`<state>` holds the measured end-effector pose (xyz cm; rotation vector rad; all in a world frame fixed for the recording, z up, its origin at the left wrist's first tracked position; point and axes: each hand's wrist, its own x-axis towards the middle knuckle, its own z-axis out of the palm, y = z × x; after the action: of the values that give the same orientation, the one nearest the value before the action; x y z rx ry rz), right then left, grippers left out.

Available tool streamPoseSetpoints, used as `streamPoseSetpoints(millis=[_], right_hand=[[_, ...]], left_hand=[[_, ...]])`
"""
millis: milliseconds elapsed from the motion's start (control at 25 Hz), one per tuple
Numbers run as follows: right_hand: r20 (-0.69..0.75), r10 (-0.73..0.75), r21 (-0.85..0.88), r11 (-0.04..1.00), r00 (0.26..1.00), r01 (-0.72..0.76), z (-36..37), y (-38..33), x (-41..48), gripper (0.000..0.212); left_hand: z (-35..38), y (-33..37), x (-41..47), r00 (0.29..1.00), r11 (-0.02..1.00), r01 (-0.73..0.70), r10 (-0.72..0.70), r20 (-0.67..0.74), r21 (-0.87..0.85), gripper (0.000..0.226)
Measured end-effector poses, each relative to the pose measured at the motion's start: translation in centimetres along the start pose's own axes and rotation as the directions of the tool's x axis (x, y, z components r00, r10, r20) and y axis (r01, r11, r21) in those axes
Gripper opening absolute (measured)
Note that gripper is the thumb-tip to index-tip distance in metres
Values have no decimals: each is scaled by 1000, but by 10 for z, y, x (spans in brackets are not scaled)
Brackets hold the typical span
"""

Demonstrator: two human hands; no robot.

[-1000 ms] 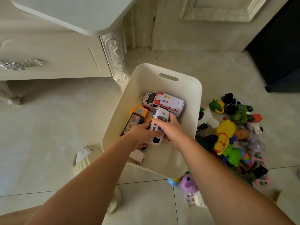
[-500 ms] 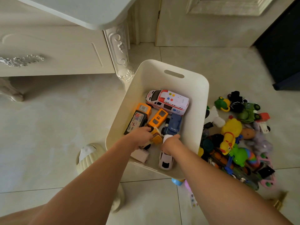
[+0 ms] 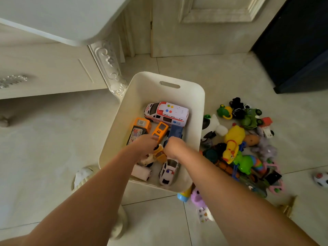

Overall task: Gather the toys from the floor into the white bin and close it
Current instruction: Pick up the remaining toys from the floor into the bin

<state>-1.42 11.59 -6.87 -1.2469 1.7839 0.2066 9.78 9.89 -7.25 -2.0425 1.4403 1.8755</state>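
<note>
Toys point(image 3: 232, 139) lie heaped on the floor point(image 3: 53, 139) just right of the white bin point(image 3: 150, 93), nearest the right hand point(image 3: 174, 148). It and the left hand point(image 3: 145, 146) are inside the bin, and I cannot tell whether either grip holds anything.

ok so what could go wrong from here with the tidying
1. The white bin already holds several toy cars, and the toy pile beside it is big. Dropped in loosely, it may rise above the rim and stop the bin closing.
2. The stray toy at the right edge lies apart from the pile and could be missed.
3. The purple toy sits tucked by the bin's near corner and is easy to overlook.
</note>
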Motion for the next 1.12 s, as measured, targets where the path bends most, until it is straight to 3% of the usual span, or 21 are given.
streamPoseSetpoints(millis=[80,160,240,320,400,520,720,840,960,1120], right_hand=[[-108,-98,363,922,989,131,-30,-2,-17,32],[-267,-82,613,755,960,234,-60,11,-33,29],[-412,13,715,625,911,314,-86,42,-44,28],[-458,110,773,539,882,334,-107,84,-48,28],[-444,205,806,516,872,289,-120,133,-41,29],[-368,353,868,462,860,182,-122,202,-22,25],[-359,433,845,527,827,91,-118,275,27,18],[-429,414,781,616,803,99,-132,286,62,41],[-597,318,508,860,737,40,-154,293,101,45],[-611,273,327,942,743,-78,-174,300,145,70]], left_hand=[[4,19,1,988,975,-124,103,-119,-187,30],[9,52,-13,949,919,-273,209,-236,-283,24],[23,82,-27,897,872,-400,310,-313,-282,27],[42,102,-38,883,847,-453,384,-270,-278,26],[67,117,-43,893,850,-450,423,-154,-273,24],[105,127,-25,919,898,-393,392,-45,-198,21],[151,134,26,954,948,-297,300,8,-116,25],[171,154,56,955,953,-290,294,33,-89,22],[180,178,83,946,947,-321,321,49,-19,24],[182,204,113,943,943,-332,330,52,31,26]])
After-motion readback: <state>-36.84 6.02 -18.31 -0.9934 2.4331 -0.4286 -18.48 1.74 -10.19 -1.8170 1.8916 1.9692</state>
